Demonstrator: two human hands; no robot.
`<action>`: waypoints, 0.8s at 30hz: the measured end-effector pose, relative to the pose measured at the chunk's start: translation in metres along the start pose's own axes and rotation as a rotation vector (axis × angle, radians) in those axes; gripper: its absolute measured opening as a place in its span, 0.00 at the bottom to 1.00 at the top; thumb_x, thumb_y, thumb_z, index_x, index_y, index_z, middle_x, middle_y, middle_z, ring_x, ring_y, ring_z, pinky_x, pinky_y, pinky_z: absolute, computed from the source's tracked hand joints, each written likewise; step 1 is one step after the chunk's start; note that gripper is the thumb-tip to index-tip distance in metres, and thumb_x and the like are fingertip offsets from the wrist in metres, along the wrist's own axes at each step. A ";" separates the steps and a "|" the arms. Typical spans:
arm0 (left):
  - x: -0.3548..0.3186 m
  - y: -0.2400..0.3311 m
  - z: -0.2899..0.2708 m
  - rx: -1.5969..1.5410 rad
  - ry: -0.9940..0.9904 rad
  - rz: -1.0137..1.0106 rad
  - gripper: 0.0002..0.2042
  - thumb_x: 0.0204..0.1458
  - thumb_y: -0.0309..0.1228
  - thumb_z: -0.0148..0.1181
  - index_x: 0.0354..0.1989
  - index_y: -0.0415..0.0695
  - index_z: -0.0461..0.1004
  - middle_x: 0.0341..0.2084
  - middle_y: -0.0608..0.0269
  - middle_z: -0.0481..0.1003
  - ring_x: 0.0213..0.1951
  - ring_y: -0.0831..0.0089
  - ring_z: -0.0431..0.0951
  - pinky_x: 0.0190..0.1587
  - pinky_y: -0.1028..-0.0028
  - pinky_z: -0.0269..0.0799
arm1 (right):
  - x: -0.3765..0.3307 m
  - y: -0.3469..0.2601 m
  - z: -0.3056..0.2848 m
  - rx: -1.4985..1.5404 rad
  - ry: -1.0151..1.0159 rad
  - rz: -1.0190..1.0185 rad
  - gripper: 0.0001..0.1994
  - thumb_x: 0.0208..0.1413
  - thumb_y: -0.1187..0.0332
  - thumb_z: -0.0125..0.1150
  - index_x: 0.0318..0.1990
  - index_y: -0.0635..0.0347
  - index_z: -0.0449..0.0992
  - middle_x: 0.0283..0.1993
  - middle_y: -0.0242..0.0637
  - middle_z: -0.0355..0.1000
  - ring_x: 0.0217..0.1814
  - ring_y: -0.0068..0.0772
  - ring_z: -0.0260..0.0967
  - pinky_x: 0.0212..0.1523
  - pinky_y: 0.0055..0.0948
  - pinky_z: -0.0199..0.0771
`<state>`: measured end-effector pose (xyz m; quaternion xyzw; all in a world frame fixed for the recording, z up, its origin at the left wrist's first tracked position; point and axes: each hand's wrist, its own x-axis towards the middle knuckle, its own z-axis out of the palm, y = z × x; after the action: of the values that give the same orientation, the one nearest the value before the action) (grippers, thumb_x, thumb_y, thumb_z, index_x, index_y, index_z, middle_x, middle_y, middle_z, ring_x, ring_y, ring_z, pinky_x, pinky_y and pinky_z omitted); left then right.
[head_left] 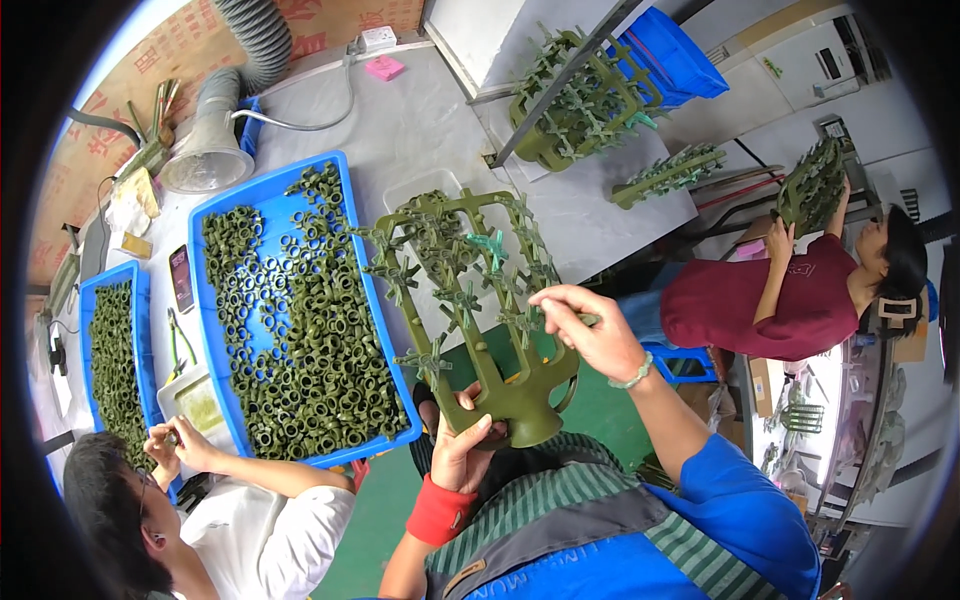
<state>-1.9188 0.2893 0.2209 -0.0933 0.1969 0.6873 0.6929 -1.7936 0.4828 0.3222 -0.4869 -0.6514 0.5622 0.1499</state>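
The left hand point(462, 440) clamped round the base of the olive-green wax tree point(470, 300), holding it up tilted over the table point(420, 120) edge. The right hand point(585, 325) pinched closed on a small piece at the tree's right branches. Just left, a blue tray point(205, 215) lay heaped with green rings point(300, 330). Far right, a person in a maroon shirt point(770, 310) held up another green tree point(812, 185).

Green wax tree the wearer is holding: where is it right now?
Head view, centre: the green wax tree is held up by its base in the left hand, the right hand at its right branches, just right of the blue tray.
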 end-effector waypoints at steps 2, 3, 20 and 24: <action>0.000 0.001 -0.004 -0.058 -0.014 0.001 0.16 0.53 0.16 0.57 0.44 0.50 0.64 0.59 0.62 0.61 0.57 0.65 0.67 0.50 0.68 0.68 | -0.003 0.006 -0.007 0.066 0.090 -0.026 0.10 0.65 0.68 0.54 0.44 0.63 0.78 0.29 0.24 0.70 0.32 0.13 0.63 0.35 0.17 0.65; 0.000 0.001 -0.004 -0.057 -0.017 -0.003 0.16 0.53 0.16 0.57 0.44 0.50 0.64 0.59 0.62 0.61 0.57 0.65 0.67 0.50 0.68 0.68 | -0.005 0.010 -0.013 0.088 0.120 -0.055 0.10 0.65 0.67 0.54 0.44 0.63 0.78 0.28 0.23 0.68 0.29 0.11 0.60 0.30 0.16 0.61; 0.002 0.012 0.004 0.021 0.060 0.076 0.15 0.52 0.16 0.57 0.42 0.49 0.63 0.57 0.61 0.61 0.56 0.66 0.67 0.49 0.71 0.69 | 0.171 0.310 -0.121 0.947 0.566 0.557 0.13 0.54 0.71 0.63 0.43 0.65 0.68 0.38 0.43 0.67 0.36 0.39 0.68 0.36 0.38 0.74; -0.002 0.012 -0.002 0.060 0.097 0.102 0.15 0.52 0.17 0.58 0.42 0.51 0.64 0.58 0.62 0.62 0.57 0.67 0.67 0.52 0.69 0.67 | 0.170 0.260 -0.109 0.231 0.592 0.567 0.34 0.56 0.57 0.64 0.63 0.69 0.58 0.64 0.56 0.60 0.62 0.52 0.63 0.58 0.46 0.68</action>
<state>-1.9306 0.2869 0.2214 -0.0957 0.2552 0.7102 0.6491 -1.6731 0.6553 0.0694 -0.7671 -0.3533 0.4866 0.2236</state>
